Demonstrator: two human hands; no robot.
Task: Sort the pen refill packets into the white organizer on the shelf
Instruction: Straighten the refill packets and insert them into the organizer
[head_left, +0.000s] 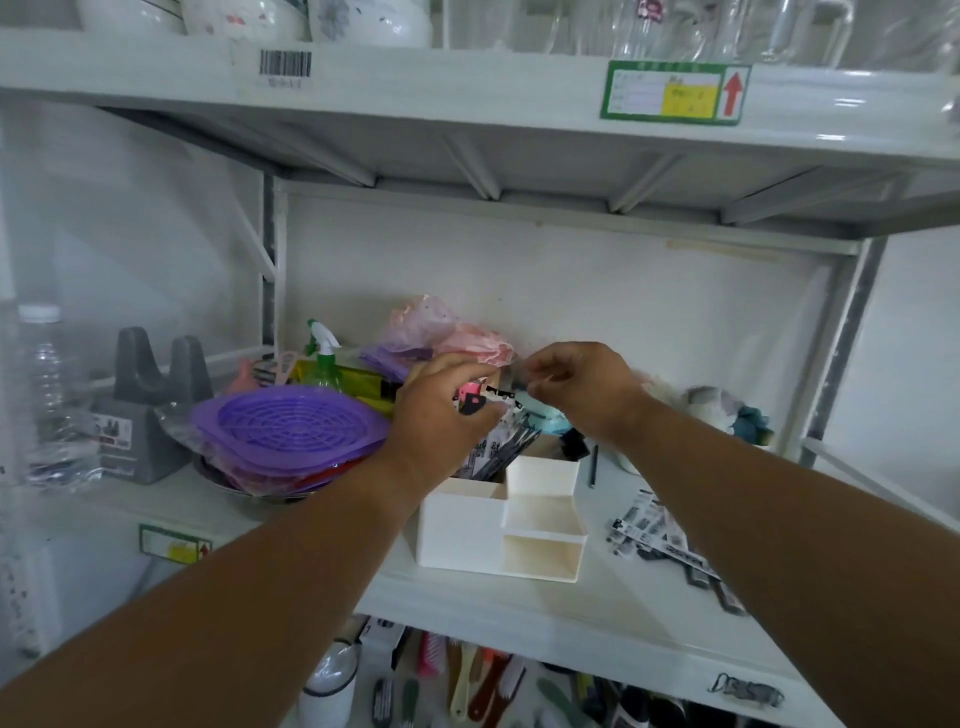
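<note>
The white organizer (467, 525) stands on the middle shelf, its tall left compartment holding several pen refill packets (498, 449) that stick up and lean right. Above it my left hand (441, 410) grips the tops of those packets. My right hand (576, 384) pinches the top edge of one packet (511, 387) held between the two hands. The organizer's small right compartments look bare. More refill packets (660, 540) lie loose on the shelf to the organizer's right.
Purple plastic strainers (291, 431) are stacked left of the organizer, with a green spray bottle (322, 358) and pink bags (447, 332) behind. A grey stand (145, 410) and water bottle (44, 379) sit far left. A dark pen (594, 465) lies behind the organizer.
</note>
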